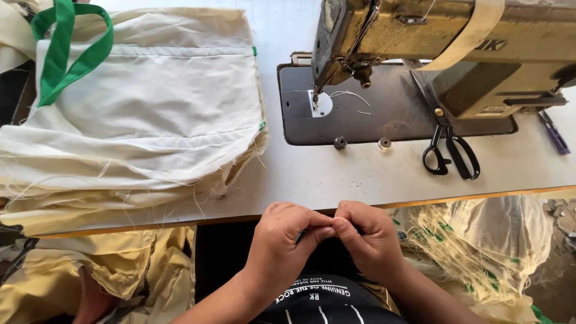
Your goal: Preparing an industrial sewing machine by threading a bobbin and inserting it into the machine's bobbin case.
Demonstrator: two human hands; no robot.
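My left hand (282,240) and my right hand (367,235) meet fingertip to fingertip just below the table's front edge, over my dark lap. The fingers of both are curled and pinched together; whatever sits between them is too small or hidden to make out. An old gold-coloured sewing machine (432,42) stands at the back right on its dark bed plate (390,114), with loose white thread by the needle. A thick stack of cream cloth bags (144,114) lies on the left of the table, and a green strap handle (69,48) curls on top.
Black-handled scissors (450,150) lie on the table in front of the machine. A purple tool (555,135) rests at the far right edge. Cream fabric pieces (480,246) with green trim hang low on the right, and more cloth (108,270) bunches at the lower left.
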